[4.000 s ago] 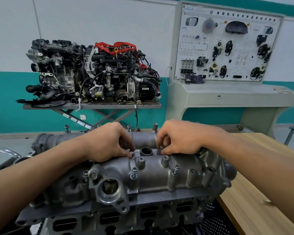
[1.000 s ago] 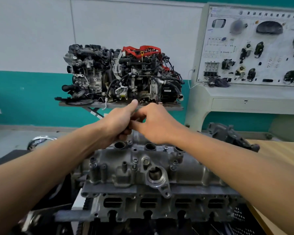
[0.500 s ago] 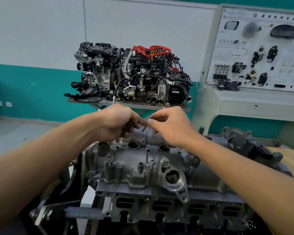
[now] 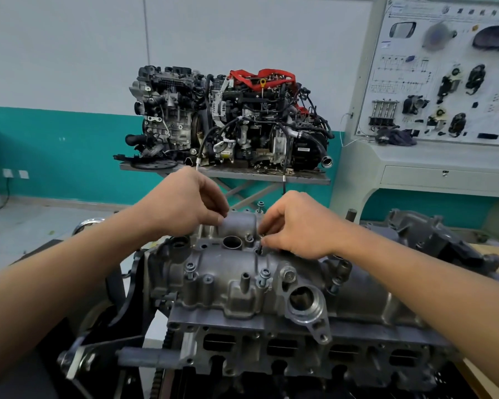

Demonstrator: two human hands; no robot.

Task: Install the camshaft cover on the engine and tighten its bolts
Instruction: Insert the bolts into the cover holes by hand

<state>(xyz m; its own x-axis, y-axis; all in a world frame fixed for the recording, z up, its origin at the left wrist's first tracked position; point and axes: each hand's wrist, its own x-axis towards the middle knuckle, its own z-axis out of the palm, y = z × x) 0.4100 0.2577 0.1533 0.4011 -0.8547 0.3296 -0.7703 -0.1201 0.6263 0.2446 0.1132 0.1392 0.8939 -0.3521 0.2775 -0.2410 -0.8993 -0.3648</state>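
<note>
- One camshaft cover point(image 4: 228, 286) is seated on the engine point(image 4: 300, 349), at 6 o'clock in view.
- R hand point(image 4: 297, 226): a dark bolt point(image 4: 260, 249) is pinched betw. thumb & fingertips, upright, tip at the cover, just at 3 o'clock of an open round bore point(image 4: 231, 242).
- L hand point(image 4: 190, 203): fingers are curled at the cover's 11 o'clock edge; whether anything is gripped can't be told.
- Display engines point(image 4: 228, 119) are seen at 12 o'clock, a training board point(image 4: 444, 67) at 2 o'clock.

A wall, white above point(image 4: 69, 53) with a teal lower band point(image 4: 55, 145), backs a grey floor point(image 4: 41, 220). Against it a grey metal scissor-lift table point(image 4: 242, 172) carries a dark display engine with red fittings point(image 4: 228, 119). To the right stands a pale grey training console point(image 4: 415, 174) with a white panel of car parts point(image 4: 401, 82). White wall sockets point(image 4: 15, 174) sit low on the left.
</note>
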